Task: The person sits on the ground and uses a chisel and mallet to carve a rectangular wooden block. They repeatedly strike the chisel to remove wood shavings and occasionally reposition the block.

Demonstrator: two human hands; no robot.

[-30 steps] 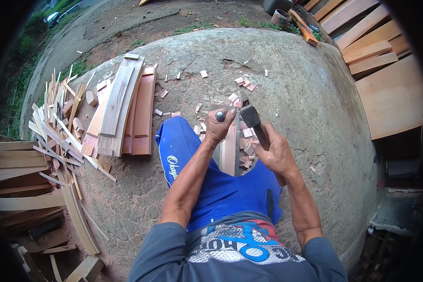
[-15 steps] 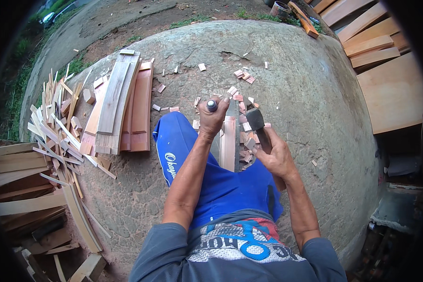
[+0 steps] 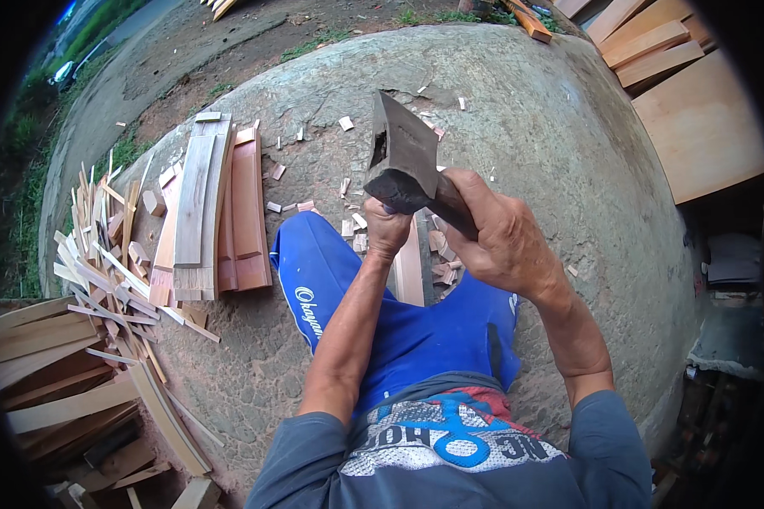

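In my right hand (image 3: 509, 233) is the wooden handle of a hatchet (image 3: 412, 144), raised so its dark, broad metal head hangs over my left hand. My left hand (image 3: 388, 227) is closed around an upright chisel; the hatchet head now covers almost all of the tool. Below my hands, a pale pinkish strip of wood (image 3: 410, 267) lies between my legs, its far end hidden. Small cut wood chips (image 3: 443, 248) are scattered beside it.
Left of my knee, shaped boards (image 3: 197, 204) are stacked. Beyond them lies a heap of thin offcuts (image 3: 115, 254), with more planks (image 3: 38, 339) at lower left. Large panels (image 3: 696, 127) lean at the upper right. Rough stone-like ground (image 3: 314, 110) surrounds me.
My right hand has lifted the hatchet up and leftward, over the left hand. The left hand stays closed on the chisel, whose end was visible before. The view has shifted slightly.
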